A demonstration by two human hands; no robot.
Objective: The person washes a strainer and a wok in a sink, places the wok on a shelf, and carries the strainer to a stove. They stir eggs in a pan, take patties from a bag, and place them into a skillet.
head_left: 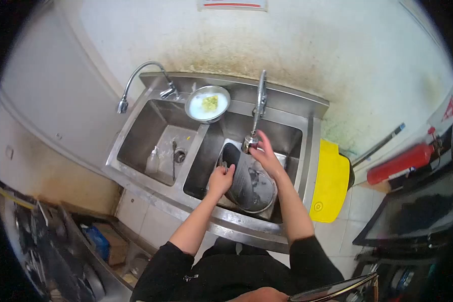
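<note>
The left hand's fingers (pixel 228 170) are closing firmly on the left edge of a dark oval pan (pixel 242 182), thumb and bent fingers pinching it together. The right hand (pixel 267 156) is reaching up to the spray head (pixel 249 143), its fingers standing half open and touching the right side of the metal; how tightly they are gripping, I cannot tell. The pan is leaning at a slant inside the right basin (pixel 298 151), just below the spray head, and its inner face is gleaming with wet patches. A paler metal surface is showing beneath it, mostly hidden.

Above the spray head, a coiled hose (pixel 259 103) is rising toward the wall. At the back, near the divider, a metal bowl (pixel 194 115) is holding milky liquid, with a yellow-green lump (pixel 210 103) sitting in it. In the left basin (pixel 140 132), a pump bottle (pixel 152 161) is standing near a thin dark utensil (pixel 174 160), which is lying beside the drain (pixel 179 155). A curved faucet (pixel 136 75) is arching over that basin's outer side. Beyond the sink's right end, a yellow panel (pixel 329 181) is hanging, and farther out a red fire extinguisher (pixel 401 163) is resting at a tilt.
</note>
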